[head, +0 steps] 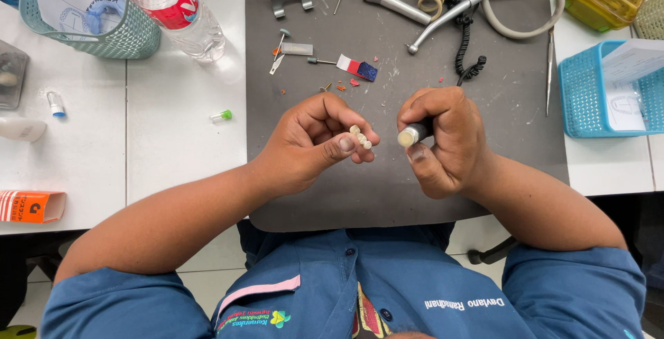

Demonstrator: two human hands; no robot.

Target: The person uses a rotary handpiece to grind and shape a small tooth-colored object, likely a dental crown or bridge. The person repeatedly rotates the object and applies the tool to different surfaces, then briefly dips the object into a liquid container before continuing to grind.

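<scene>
the left hand (315, 142) pinches a small cream dental bridge (360, 136) between thumb and fingertips, held just above the dark grey mat (387, 194), and the right hand (443, 138) is curled tight around a handpiece (413, 133) whose pale round tip sits just beside the bridge, to its right, whether touching cannot be told. beyond the hands, small burs, a red-white-blue strip (357, 68) and red flecks lie on the mat. farther back lie a hose tool (477, 0) and a plastic bottle (176, 7) on the white tabletop (173, 138).
</scene>
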